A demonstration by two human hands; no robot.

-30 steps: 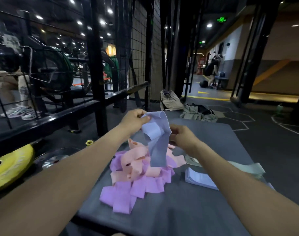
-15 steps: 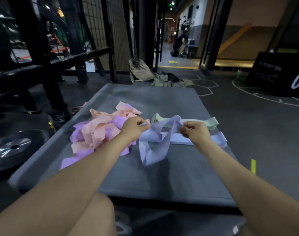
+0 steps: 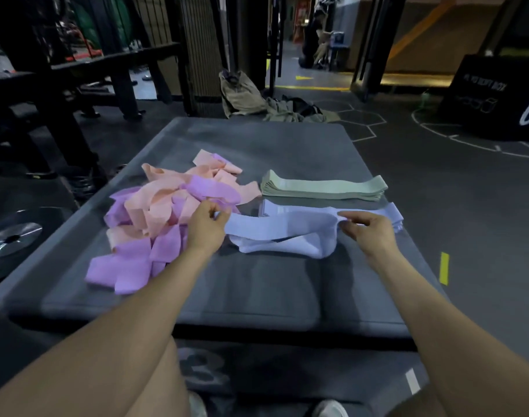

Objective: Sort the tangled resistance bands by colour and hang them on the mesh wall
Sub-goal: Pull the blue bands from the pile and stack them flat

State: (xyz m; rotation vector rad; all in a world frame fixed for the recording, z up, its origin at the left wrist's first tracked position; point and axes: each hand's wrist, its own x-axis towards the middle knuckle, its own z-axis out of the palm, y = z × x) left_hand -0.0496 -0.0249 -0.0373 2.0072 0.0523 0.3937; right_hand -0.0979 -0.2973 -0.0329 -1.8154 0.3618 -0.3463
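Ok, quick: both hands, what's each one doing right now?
Left hand: pinching one end of the pale blue band.
Right hand: fingers curled, pinching the band's other end.

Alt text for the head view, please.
Two bare hands, left hand and right hand, pinch the ends of a pale blue resistance band over a grey mat, between a tangled pink and purple band pile and a stacked green band pile.

Both hands (image 3: 207, 227) pinch pale-blue band (image 3: 281, 228) over mat (image 3: 257, 284).
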